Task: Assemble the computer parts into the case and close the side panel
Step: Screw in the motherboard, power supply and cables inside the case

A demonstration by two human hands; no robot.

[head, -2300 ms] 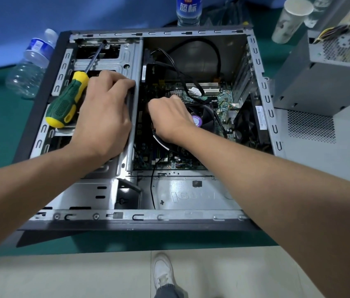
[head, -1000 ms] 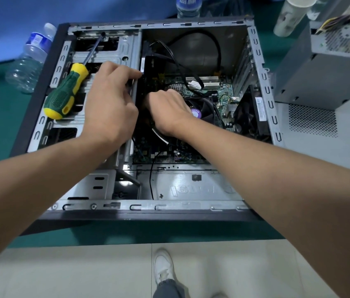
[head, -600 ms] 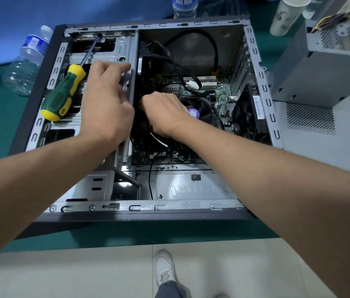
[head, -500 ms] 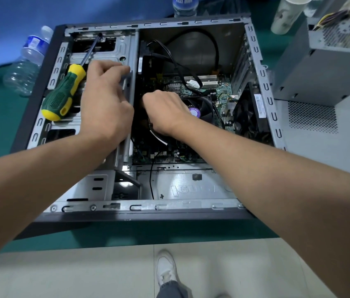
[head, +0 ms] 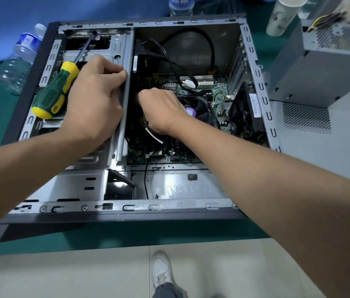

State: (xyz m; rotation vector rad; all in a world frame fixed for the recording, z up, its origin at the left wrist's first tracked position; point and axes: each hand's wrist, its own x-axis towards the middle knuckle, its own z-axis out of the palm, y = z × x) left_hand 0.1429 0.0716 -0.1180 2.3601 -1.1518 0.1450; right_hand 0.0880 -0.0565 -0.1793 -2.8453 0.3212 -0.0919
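Observation:
The open computer case [head: 126, 208] lies on its side on a green mat. My left hand [head: 94, 100] rests on the metal drive cage [head: 114, 50], its fingers curled over the cage's inner edge. My right hand [head: 161, 110] reaches inside the case beside the CPU fan [head: 199, 108], fingers curled down on a black cable [head: 152, 134] with a white stripe that comes out under the palm. Its fingertips are hidden. The motherboard [head: 217, 87] lies beneath. A green and yellow screwdriver [head: 56, 93] lies on the cage, left of my left hand.
A grey power supply [head: 320, 61] with loose wires stands on the perforated side panel [head: 307, 121] right of the case. A paper cup [head: 283, 14] and a bottle [head: 180, 5] stand behind, and another bottle [head: 17, 63] lies at left. My shoe [head: 161, 269] is on the floor below.
My left hand has slid a little farther up the cage edge. My right hand has shifted slightly left inside the case, still on the cable. The screwdriver has not moved.

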